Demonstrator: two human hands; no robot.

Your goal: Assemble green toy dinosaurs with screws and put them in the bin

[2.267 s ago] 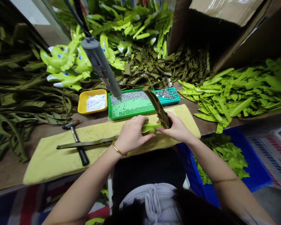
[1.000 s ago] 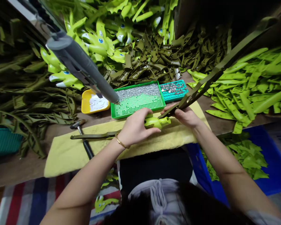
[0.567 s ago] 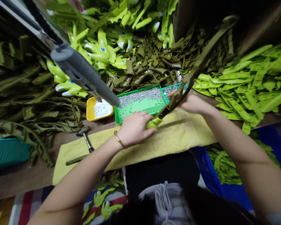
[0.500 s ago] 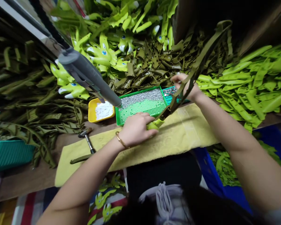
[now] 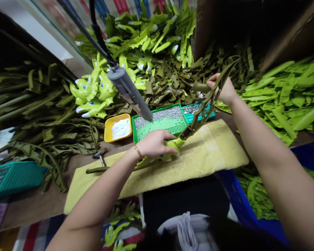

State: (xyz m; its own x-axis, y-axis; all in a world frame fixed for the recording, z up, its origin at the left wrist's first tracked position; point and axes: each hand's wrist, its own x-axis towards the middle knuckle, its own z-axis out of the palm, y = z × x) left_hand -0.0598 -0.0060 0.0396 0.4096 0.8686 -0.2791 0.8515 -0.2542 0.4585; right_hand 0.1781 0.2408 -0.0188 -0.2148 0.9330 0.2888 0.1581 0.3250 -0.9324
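My left hand point(image 5: 154, 143) presses down on a lime-green plastic dinosaur toy point(image 5: 176, 145) lying on a yellow towel, and its lower part is hidden by the hand. An olive-green ridged plastic strip point(image 5: 204, 111) rises from the toy toward the far right. My right hand point(image 5: 223, 90) grips that strip near its upper end, above the trays. Another olive strip point(image 5: 107, 169) lies along the towel, running under my left wrist.
The yellow towel point(image 5: 214, 150) covers the table edge. Behind it stand a green perforated tray of silver studs point(image 5: 159, 120), a teal tray of round studs point(image 5: 199, 111) and a yellow tray point(image 5: 117, 128). A hammer point(image 5: 101, 157) lies left. A grey tube tool point(image 5: 129, 92) hangs above.
My right hand has moved away to the far right, drawing the olive strip out long from the toy. My left hand stays on the toy, and the view has tilted.
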